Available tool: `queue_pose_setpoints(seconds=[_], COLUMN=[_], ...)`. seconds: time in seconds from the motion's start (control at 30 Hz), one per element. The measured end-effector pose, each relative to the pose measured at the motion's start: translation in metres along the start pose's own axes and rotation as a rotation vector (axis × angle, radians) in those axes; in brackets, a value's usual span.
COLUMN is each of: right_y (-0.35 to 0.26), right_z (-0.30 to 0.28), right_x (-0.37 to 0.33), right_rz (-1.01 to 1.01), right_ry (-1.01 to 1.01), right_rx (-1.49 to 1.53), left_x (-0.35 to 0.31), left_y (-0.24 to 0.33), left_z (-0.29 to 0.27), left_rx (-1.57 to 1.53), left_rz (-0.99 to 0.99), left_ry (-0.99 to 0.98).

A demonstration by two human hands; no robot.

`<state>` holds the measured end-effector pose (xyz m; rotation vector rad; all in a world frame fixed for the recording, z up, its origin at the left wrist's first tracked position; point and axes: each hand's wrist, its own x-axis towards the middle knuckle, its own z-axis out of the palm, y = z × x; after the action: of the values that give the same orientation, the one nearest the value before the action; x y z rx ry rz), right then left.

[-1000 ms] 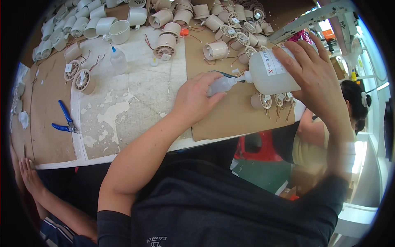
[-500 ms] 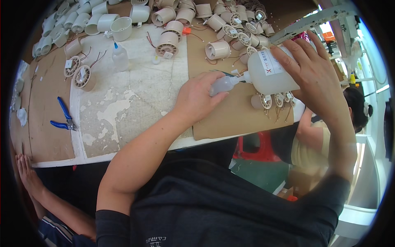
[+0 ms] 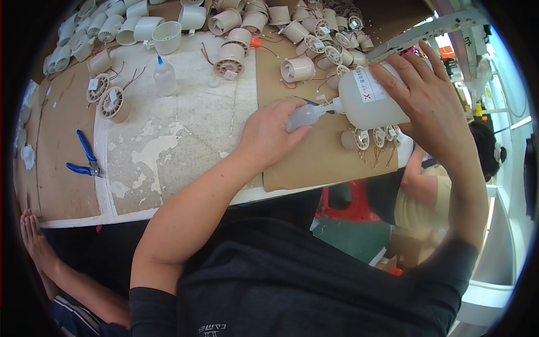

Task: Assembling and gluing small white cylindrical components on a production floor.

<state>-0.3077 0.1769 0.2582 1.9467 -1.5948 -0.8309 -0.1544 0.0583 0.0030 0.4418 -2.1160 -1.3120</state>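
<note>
My right hand point(image 3: 429, 104) grips a large white plastic bottle point(image 3: 368, 101) tipped on its side, nozzle pointing left. My left hand point(image 3: 269, 137) holds a small translucent squeeze bottle point(image 3: 303, 116) whose mouth meets the big bottle's nozzle. Both are held just above a brown cardboard sheet point(image 3: 314, 157) on the worktable. A short row of small beige round fan parts point(image 3: 370, 137) lies on the cardboard under the big bottle.
Many beige cylindrical fan housings point(image 3: 297, 68) with wires crowd the table's far side. A second small squeeze bottle point(image 3: 164, 76) stands upright at back left. Blue-handled pliers point(image 3: 84, 160) lie at left. Another person point(image 3: 432, 185) sits beyond the table's right edge; bare feet point(image 3: 33, 241) show at lower left.
Both hands hold the same pose, bottles still joined nozzle to mouth; nothing has visibly moved apart from a slight shift of the view.
</note>
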Motion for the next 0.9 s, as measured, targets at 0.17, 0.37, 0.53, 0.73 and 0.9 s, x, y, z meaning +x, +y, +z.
queue_pose_setpoints(seconds=[0.17,0.37,0.53,0.73,0.9], right_y=[0.0001,0.0021,0.0019,0.0017,0.0011], right_z=[-0.0021,-0.0025,-0.0029,-0.0036,-0.0052], right_x=[0.0002,-0.0005,-0.0001,-0.0005,0.0002], right_rz=[0.002,-0.001,0.004,0.012,0.014], right_ry=[-0.002,-0.018,-0.023,-0.028,-0.044], right_rx=[-0.008,-0.011,-0.004,-0.002,-0.005], left_x=[-0.0001,0.0003,0.0001,-0.0002,-0.0001], left_y=[0.0005,0.0007,0.0014,0.0002,-0.0009], left_z=[0.0001,0.0002,-0.0006,0.0020,0.0016], left_rx=[0.018,0.011,0.010,-0.024,0.006], left_rz=[0.004,-0.007,-0.015,0.010,0.006], left_ry=[0.000,-0.003,-0.002,0.014,0.010])
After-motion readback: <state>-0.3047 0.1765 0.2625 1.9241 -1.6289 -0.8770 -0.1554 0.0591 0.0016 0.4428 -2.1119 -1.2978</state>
